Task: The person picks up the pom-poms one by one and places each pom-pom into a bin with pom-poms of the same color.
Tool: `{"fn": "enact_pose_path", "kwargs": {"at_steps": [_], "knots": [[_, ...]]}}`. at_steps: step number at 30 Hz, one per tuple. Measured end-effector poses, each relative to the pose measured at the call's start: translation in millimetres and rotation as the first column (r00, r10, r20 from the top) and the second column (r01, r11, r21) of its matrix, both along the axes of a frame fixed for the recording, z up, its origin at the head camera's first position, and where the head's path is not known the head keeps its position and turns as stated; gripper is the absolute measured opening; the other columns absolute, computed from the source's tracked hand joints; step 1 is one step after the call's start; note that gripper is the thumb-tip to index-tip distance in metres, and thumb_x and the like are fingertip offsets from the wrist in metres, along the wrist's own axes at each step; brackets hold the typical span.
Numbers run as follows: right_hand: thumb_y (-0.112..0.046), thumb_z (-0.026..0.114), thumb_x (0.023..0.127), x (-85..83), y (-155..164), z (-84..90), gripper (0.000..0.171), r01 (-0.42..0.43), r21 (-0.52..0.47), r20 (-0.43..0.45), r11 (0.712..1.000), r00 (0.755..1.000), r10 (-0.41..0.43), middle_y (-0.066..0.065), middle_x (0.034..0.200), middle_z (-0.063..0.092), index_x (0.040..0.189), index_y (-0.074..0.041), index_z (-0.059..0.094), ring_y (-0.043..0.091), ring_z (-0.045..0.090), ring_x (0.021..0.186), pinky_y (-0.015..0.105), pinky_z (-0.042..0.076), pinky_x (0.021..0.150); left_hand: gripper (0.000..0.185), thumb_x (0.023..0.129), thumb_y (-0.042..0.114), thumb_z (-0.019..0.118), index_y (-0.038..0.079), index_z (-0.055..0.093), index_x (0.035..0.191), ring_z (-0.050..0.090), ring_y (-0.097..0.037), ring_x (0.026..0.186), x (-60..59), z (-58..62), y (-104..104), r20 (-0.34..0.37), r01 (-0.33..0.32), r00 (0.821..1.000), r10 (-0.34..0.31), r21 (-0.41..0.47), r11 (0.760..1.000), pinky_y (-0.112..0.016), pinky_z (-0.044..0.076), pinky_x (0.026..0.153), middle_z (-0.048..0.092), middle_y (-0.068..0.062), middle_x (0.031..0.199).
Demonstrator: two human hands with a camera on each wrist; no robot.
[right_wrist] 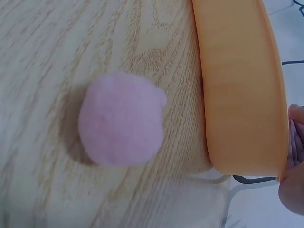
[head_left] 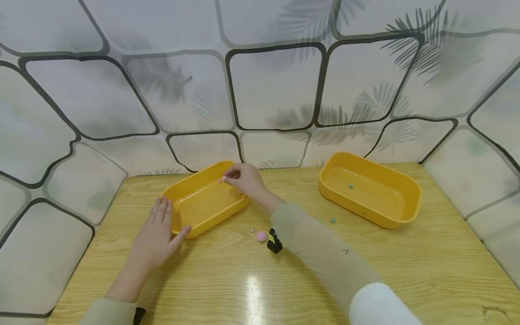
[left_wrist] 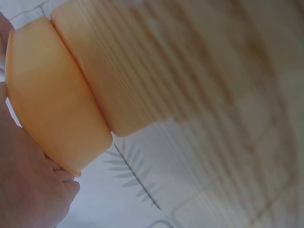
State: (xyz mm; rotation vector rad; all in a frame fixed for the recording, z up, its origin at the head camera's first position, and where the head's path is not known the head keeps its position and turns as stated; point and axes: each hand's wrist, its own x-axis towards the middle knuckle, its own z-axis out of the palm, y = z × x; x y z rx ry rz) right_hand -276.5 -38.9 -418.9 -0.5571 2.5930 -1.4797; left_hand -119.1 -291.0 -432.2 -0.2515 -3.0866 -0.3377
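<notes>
A yellow tray (head_left: 205,198) sits left of centre on the wooden table (head_left: 365,271). My left hand (head_left: 166,221) lies flat on the table at the tray's near left corner, fingers straight and thumb against the wall. In the left wrist view the palm (left_wrist: 28,190) touches the tray (left_wrist: 52,104). My right hand (head_left: 227,178) hovers over the tray's far right rim with its fingertips pinched on what looks like a tiny pink ball. A bigger pink pom-pom (head_left: 262,236) (right_wrist: 121,118) lies on the table just outside the tray (right_wrist: 242,85).
A second yellow tray (head_left: 369,189) stands at the right with a small teal ball (head_left: 351,185) inside. Another teal ball (head_left: 333,220) and a tiny pink ball (head_left: 252,230) lie on the table. A patterned wall encloses the table on three sides.
</notes>
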Motion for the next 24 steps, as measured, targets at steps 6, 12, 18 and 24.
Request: {"fn": "enact_pose_path", "kwargs": {"at_steps": [6,12,18,24], "knots": [[-0.011,0.075,0.1,-0.6,-1.7,-0.6,0.018,-0.003,0.021,-0.004,1.0,1.0,0.003,0.014,0.112,0.079,0.115,-0.003,0.078,0.027,0.074,0.103,0.03,0.063,0.088,0.098,0.109,0.058,0.047,-0.019,0.017,0.161,0.011,-0.054,0.161,-0.6,-1.2,-0.4,-0.003,0.0,1.0,0.0,0.002,1.0,-0.065,0.018,0.132,0.012,-0.039,0.171],[-0.008,0.075,0.099,-0.5,-1.6,-1.7,0.019,0.002,-0.017,-0.011,1.0,1.0,-0.002,0.016,0.113,0.078,0.116,0.001,0.077,0.029,0.074,0.104,0.033,0.063,0.089,0.098,0.109,0.059,0.046,-0.018,0.016,0.161,0.011,-0.054,0.161,-0.5,-1.2,-1.1,-0.001,0.0,1.0,0.0,0.004,1.0,-0.065,0.018,0.132,0.011,-0.039,0.171],[-0.009,0.075,0.1,-1.6,0.2,-3.1,0.022,0.01,-0.069,0.012,0.998,1.0,-0.01,0.016,0.114,0.078,0.119,0.002,0.077,0.029,0.073,0.103,0.031,0.063,0.087,0.097,0.109,0.058,0.047,-0.018,0.017,0.161,0.012,-0.055,0.161,0.1,-0.5,-1.1,-0.007,-0.001,1.0,0.001,-0.001,1.0,-0.065,0.02,0.132,0.013,-0.039,0.171],[-0.008,0.075,0.1,-4.6,3.1,-3.3,0.021,0.023,-0.141,0.06,0.99,0.998,-0.015,0.016,0.114,0.079,0.118,0.001,0.078,0.028,0.073,0.101,0.025,0.062,0.083,0.097,0.109,0.057,0.049,-0.019,0.018,0.161,0.013,-0.055,0.161,1.3,0.8,-0.1,-0.01,-0.001,1.0,0.001,0.002,1.0,-0.066,0.021,0.131,0.014,-0.039,0.17]]}}
